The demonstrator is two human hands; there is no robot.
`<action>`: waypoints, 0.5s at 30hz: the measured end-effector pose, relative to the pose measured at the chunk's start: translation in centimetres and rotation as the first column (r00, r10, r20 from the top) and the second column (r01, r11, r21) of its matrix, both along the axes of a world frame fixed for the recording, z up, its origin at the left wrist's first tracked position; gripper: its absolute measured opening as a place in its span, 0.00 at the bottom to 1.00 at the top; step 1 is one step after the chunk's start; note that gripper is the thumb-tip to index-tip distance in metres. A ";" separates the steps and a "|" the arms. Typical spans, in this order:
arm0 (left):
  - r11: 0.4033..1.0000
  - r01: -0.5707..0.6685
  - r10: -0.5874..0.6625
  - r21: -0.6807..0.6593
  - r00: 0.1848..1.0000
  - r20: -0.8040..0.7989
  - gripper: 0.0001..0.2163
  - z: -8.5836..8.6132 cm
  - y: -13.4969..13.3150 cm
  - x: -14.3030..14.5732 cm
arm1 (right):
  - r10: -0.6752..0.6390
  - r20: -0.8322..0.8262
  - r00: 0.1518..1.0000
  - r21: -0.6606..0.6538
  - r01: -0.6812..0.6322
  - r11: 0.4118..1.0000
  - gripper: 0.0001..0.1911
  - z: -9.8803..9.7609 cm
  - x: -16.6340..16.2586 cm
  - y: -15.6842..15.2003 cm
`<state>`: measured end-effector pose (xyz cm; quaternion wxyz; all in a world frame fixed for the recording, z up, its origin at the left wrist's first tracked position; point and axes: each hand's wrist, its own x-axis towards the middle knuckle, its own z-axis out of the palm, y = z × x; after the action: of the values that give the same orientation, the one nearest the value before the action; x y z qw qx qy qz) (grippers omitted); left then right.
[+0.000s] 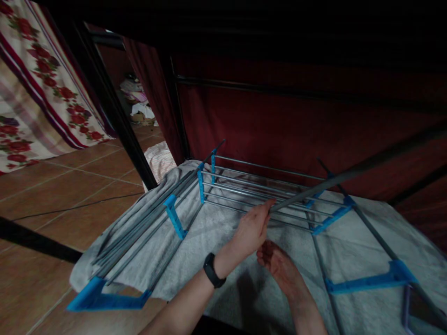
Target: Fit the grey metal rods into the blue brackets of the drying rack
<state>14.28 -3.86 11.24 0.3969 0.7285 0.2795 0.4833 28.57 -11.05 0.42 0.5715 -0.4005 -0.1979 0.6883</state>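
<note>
My left hand [252, 227], with a black band on its wrist, is closed around the lower end of a long grey rod [335, 179]. That rod slants up and away to the right. Just below, my right hand [277, 267] is palm up with its fingers loosely bent; I see nothing in it. In front of both hands stands a partly assembled rack, its thin metal bars [240, 179] running between blue plastic brackets [201, 185]. More blue brackets sit on the side poles, such as the right one [370, 279] and the lower left one [104, 298].
Several loose grey rods [146, 223] lie on the left of the grey cloth [223, 260]. Black frame posts [115, 102] rise at the left, before a dark red curtain [251, 116]. A phone-like object [407, 302] is at the right edge. A cable [80, 205] crosses the tiled floor.
</note>
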 end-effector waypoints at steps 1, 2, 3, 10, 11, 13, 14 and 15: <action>1.000 -0.004 0.004 -0.004 1.000 -0.013 0.20 0.0 0.4 -0.6 | -0.063 0.033 0.997 -0.002 0.063 0.998 0.17 0.1 0.8 -0.1; 1.000 -0.015 0.014 -0.021 0.999 -0.030 0.18 -0.4 0.8 -1.2 | -0.142 0.059 0.988 0.001 0.142 0.990 0.17 0.1 1.6 0.0; 0.999 -0.030 0.027 -0.042 0.998 -0.055 0.17 -1.1 1.2 -1.7 | -0.222 0.078 0.972 0.012 0.222 0.975 0.18 0.2 2.6 0.0; 0.983 -0.138 0.114 -0.121 0.975 -0.189 0.18 -9.1 2.8 -5.0 | -0.469 0.090 0.879 0.087 0.462 0.883 0.22 -0.4 7.3 0.3; 0.981 -0.151 0.125 -0.125 0.974 -0.190 0.18 -9.9 2.9 -5.4 | -0.482 0.075 0.873 0.085 0.476 0.875 0.22 -0.6 7.4 0.3; 0.974 -0.170 0.141 -0.151 0.973 -0.184 0.19 -10.9 3.0 -5.9 | -0.504 0.036 0.863 0.073 0.500 0.863 0.22 -1.1 7.5 0.3; 0.968 -0.174 0.142 -0.180 0.974 -0.179 0.20 -11.3 3.0 -6.0 | -0.518 0.019 0.855 0.068 0.516 0.854 0.22 -1.5 7.4 0.3; 0.961 -0.173 0.136 -0.216 0.975 -0.175 0.20 -11.5 3.1 -6.1 | -0.532 0.008 0.847 0.061 0.530 0.846 0.22 -1.8 7.3 0.3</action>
<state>8.20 -0.79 -0.30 0.4161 0.6897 0.4203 0.4177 35.91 -10.72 -1.42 0.7481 -0.4316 -0.1057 0.4929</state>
